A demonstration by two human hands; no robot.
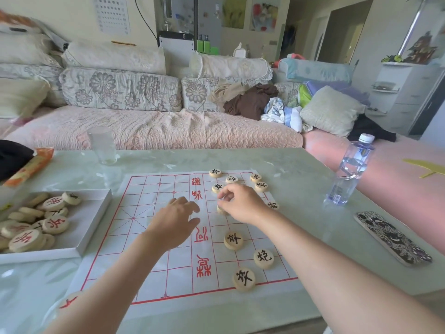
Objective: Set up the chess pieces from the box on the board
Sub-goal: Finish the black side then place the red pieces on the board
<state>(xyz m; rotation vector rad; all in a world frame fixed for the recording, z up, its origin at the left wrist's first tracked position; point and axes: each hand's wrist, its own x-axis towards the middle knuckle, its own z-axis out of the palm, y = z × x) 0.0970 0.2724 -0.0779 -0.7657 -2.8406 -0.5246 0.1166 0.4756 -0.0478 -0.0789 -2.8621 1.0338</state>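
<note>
My right hand pinches one pale piece on the board, black-lettered half, probably to seat it on a crossing. My left hand lies open at board centre, likely flattening the paper. The box sits left of the board.

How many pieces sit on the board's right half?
10 pieces: five at the far corner, one at the right edge, one under the right hand, three nearest. It may hide more.

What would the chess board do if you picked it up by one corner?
Probably flop: the chess board looks like a thin creased sheet, not a stiff plank. The flat round chess pieces on it would likely slide off. Pushed, it may slip, since the tabletop looks glossy.
</note>
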